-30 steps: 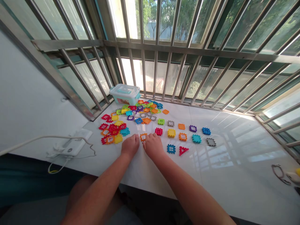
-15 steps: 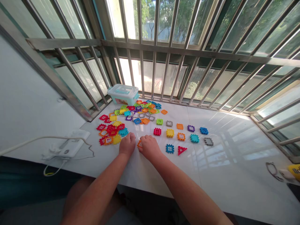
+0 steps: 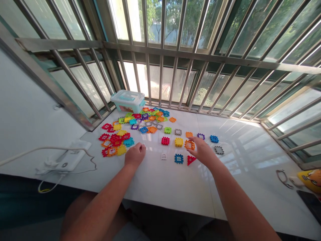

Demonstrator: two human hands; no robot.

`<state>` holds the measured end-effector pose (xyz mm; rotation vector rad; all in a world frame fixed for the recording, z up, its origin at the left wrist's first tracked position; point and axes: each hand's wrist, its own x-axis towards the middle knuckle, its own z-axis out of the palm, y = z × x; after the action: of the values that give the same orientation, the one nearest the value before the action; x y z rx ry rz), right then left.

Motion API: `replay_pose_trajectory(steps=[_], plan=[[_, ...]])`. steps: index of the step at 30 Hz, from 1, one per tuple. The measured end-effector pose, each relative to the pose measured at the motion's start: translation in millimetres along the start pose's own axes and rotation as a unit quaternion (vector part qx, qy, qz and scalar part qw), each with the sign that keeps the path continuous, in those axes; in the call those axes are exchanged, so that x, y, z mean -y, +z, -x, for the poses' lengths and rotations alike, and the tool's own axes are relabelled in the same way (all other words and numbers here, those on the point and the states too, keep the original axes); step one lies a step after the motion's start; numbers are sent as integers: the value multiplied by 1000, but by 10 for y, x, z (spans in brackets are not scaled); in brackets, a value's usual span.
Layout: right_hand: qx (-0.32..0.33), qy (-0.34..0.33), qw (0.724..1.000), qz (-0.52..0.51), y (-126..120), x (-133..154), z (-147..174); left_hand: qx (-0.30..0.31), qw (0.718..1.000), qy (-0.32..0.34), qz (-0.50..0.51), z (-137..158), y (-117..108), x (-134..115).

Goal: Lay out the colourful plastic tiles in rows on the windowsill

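Observation:
My right hand [image 3: 202, 151] has its thumb and fingers on an orange square building block [image 3: 190, 145] with notched edges. The hand covers part of the teal block behind it and reaches over a red triangular block [image 3: 191, 160]. Left of it stand a yellow block [image 3: 179, 142] and a red block [image 3: 165, 141]. A small white window piece [image 3: 164, 156] lies beside a blue window block [image 3: 179, 158]. Curled closed, my left hand [image 3: 135, 154] rests on the white tabletop near a heap of mixed blocks [image 3: 116, 140]; whatever is inside its fingers is hidden.
A clear-lidded box [image 3: 129, 101] stands behind the heap at the barred window. A power strip [image 3: 74, 157] with cables lies at the left. Toward the right are a grey frame block [image 3: 219, 150], metal-rimmed glasses [image 3: 284, 179] and a dark phone-like slab [image 3: 309, 202].
My right hand has moved right with an orange block, from beside my left hand to the row of blocks. A white window piece now shows where it was. My left hand stays closed.

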<state>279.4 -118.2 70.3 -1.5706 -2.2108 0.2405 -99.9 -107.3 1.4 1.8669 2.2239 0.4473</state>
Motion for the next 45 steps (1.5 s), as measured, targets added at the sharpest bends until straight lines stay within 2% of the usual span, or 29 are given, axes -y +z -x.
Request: replay_pose_trajectory(steps=[3,7,19,45], plan=[[44,14,998,34,-145,-369,-26,-2,1000,2,-7,-4,15,-6],[96,15,994,50,-137,-543,-70,-3,1000,5,-12,-2,18,-16],[116,-7,992,48,33,-617,-205,10,1000,-8,-19,-5,-9,-52],[126,5,991,33,161,-722,-218,2,1000,-5,-13,-8,22,-27]])
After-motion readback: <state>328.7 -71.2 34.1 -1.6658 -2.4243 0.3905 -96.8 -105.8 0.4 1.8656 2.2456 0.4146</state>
